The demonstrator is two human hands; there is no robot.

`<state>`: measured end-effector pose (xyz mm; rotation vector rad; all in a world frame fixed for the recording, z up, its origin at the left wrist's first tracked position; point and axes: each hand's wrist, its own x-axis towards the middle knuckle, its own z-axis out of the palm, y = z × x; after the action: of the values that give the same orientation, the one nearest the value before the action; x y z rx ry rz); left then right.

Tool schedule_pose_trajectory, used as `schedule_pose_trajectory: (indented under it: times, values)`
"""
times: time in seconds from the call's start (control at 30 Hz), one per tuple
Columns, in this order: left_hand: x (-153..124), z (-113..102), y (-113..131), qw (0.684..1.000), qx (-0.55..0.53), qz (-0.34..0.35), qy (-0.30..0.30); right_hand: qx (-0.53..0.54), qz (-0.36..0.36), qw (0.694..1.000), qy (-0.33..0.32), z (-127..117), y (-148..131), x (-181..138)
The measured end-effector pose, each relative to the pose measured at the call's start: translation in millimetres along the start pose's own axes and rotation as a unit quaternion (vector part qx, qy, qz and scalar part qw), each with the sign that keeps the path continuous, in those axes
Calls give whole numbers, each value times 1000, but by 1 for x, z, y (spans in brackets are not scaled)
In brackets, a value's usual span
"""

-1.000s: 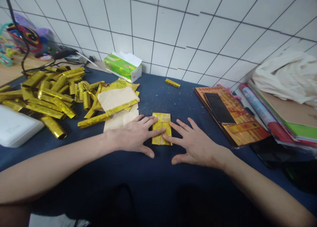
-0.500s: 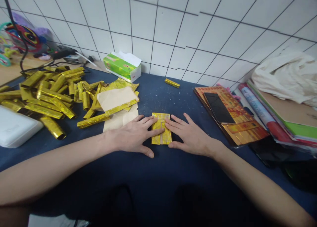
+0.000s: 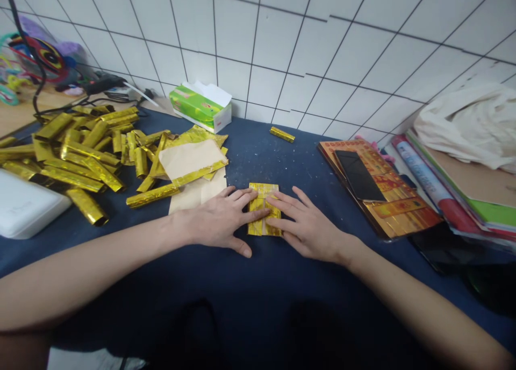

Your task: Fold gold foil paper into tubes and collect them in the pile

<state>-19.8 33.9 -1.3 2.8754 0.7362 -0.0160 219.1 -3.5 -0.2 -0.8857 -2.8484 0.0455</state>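
A folded gold foil paper [image 3: 261, 191] lies flat on the dark blue table cover [image 3: 250, 284]. My left hand [image 3: 217, 222] rests palm down on its left side, fingers stretched out across the fold. My right hand [image 3: 307, 225] lies flat on the paper's right side, fingers spread and pressing the foil. Neither hand grips anything. Flat sheets of gold and tan paper [image 3: 191, 160] lie just left of my left hand.
A pile of rolled gold foil pieces [image 3: 80, 149] fills the left side, by a white box [image 3: 24, 208]. A green tissue box [image 3: 200, 107] and one gold roll [image 3: 281, 134] sit near the tiled wall. A phone [image 3: 357, 173] on printed gold sheets and stacked books [image 3: 451, 192] lie right.
My right hand has slid left and up, from beside the foil paper onto its right half. My left hand has stayed in place.
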Motion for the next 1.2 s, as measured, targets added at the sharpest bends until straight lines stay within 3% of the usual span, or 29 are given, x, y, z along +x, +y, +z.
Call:
schedule_pose_trajectory:
  times: [0.17,0.43,0.7,0.93,1.2]
  values:
    - [0,0,-2,1000,-7,-1,9,3,-51,996,66,1,-18,7]
    - [2,-4,-2,1000,-2,11,7,-53,3,992,115,17,-27,24]
    - [1,-4,-3,1000,-6,10,8,-46,-14,987,156,20,-24,21]
    - [0,0,-2,1000,12,4,8,-38,-55,989,133,24,-23,21]
    - [-1,2,-4,1000,5,-6,10,-36,-43,996,73,13,-37,14]
